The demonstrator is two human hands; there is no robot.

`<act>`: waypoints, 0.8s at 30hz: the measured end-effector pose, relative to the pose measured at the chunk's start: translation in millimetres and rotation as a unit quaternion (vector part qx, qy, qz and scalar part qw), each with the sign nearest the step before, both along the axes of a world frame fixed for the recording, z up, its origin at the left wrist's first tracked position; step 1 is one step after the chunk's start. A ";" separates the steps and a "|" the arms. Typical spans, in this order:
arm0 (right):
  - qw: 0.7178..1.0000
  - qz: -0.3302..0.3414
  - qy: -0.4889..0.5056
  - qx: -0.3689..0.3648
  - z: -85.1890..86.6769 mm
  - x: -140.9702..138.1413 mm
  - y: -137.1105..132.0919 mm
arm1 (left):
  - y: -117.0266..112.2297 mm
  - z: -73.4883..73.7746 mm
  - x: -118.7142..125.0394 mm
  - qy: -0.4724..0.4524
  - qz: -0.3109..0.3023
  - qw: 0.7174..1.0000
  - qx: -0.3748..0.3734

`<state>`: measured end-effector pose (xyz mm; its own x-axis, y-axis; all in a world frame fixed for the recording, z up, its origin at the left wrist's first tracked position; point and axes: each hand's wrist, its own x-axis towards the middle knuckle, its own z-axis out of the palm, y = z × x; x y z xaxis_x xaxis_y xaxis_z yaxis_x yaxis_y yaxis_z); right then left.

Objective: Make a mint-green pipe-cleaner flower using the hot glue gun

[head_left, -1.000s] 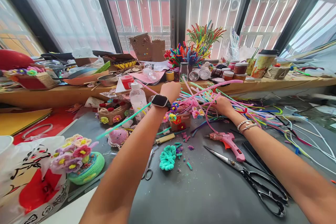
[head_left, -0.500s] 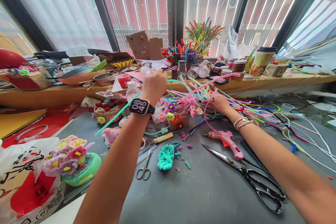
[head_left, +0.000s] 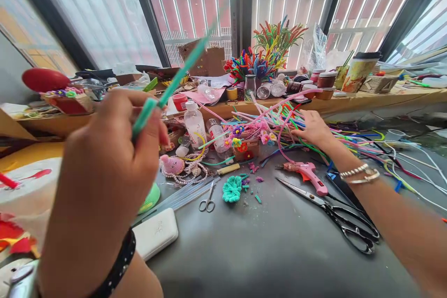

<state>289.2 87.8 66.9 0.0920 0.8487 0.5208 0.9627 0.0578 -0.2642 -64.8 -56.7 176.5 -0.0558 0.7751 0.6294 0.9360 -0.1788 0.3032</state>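
Close to the camera, my left hand [head_left: 101, 163] is closed around a teal pipe cleaner [head_left: 190, 63], which slants up to the right past the window frame. My right hand [head_left: 314, 130] rests on a loose pile of coloured pipe cleaners [head_left: 349, 142], its fingers stretched out over the stems and touching them. A coiled teal piece [head_left: 232, 189] lies on the grey table with short teal and purple offcuts beside it. Small scissors [head_left: 208, 200] are left of it. Large black-handled scissors [head_left: 331, 209] and a pink glue gun [head_left: 309, 174] lie below my right hand.
Clear bottles [head_left: 194, 125], a pearl strand [head_left: 181, 178] and a basket of small fuzzy flowers [head_left: 247, 148] stand mid-table. A white case [head_left: 159, 233] lies by my left wrist. Jars, a paper cup [head_left: 361, 72] and bunches of pipe cleaners [head_left: 249, 66] line the wooden ledge.
My left hand has come back from the ledge towards the camera with the teal pipe cleaner. My right hand stays at the pile, its fingers now more spread. The view has shifted left.
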 end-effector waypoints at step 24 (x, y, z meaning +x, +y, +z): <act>0.741 0.216 0.615 -0.161 -62.1 -111.1 -121.6 | 62.5 -131.3 27.6 -0.125 -0.263 0.904 -0.313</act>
